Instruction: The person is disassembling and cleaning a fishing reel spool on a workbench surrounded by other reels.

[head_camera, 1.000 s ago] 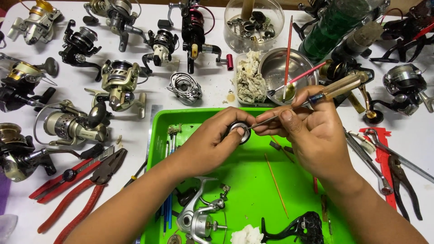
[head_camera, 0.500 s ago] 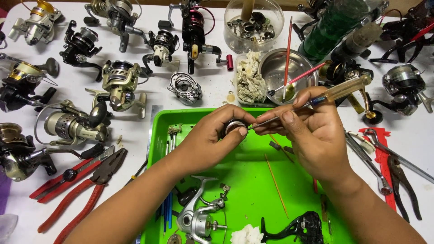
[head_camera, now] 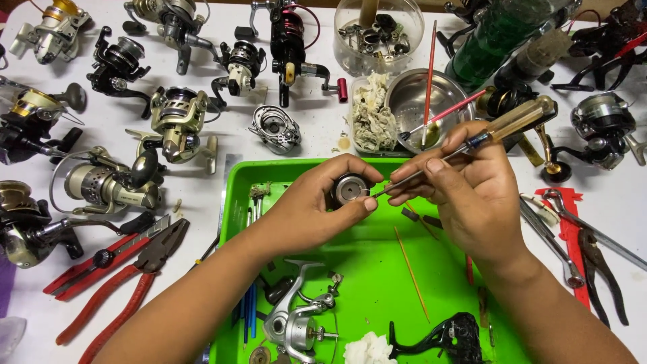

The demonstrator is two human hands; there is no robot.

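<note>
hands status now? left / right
Left hand: closed around a small round reel part.
Right hand: closed on a screwdriver, tip at the part.

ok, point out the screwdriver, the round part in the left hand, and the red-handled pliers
screwdriver [head_camera: 515,121], head view, on its clear amber handle.
round part [head_camera: 350,189], head view, on its silver centre face.
red-handled pliers [head_camera: 138,280], head view, on the near red handle.

Surface: white table [head_camera: 317,145].
Centre: green tray [head_camera: 377,269] flat on it.
Left side: spinning reels [head_camera: 108,185], red-handled pliers [head_camera: 135,269].
Far edge: clear round tub [head_camera: 379,34], steel bowl [head_camera: 418,101], green bottle [head_camera: 495,37].
Right side: dark pliers [head_camera: 600,266], another reel [head_camera: 603,125].
</note>
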